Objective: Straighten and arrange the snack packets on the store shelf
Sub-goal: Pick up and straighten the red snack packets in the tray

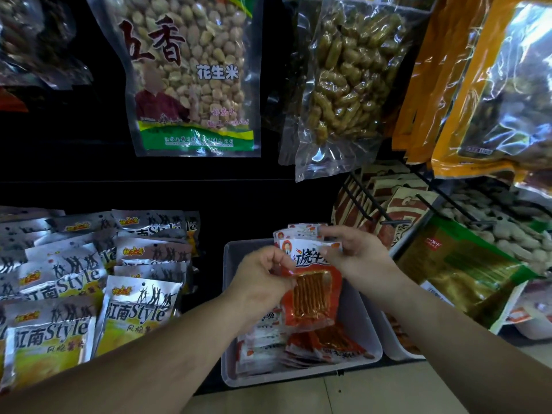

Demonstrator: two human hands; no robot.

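Note:
A small stack of red and white snack packets (312, 291) is held upright above a white plastic bin (363, 330). My left hand (264, 276) pinches the stack's left edge with curled fingers. My right hand (355, 252) grips the stack's top right corner, thumb in front. More packets of the same kind (298, 345) lie loosely in the bin's bottom, partly hidden by my left forearm.
Silver and yellow packets (74, 294) lie in rows on the shelf to the left. Bags of peanuts (191, 70) and fried snacks (343, 82) hang above. Black hooks (367, 201) with brown packets and green-gold bags (460, 264) are to the right. A second bin (400, 351) stands beside the first.

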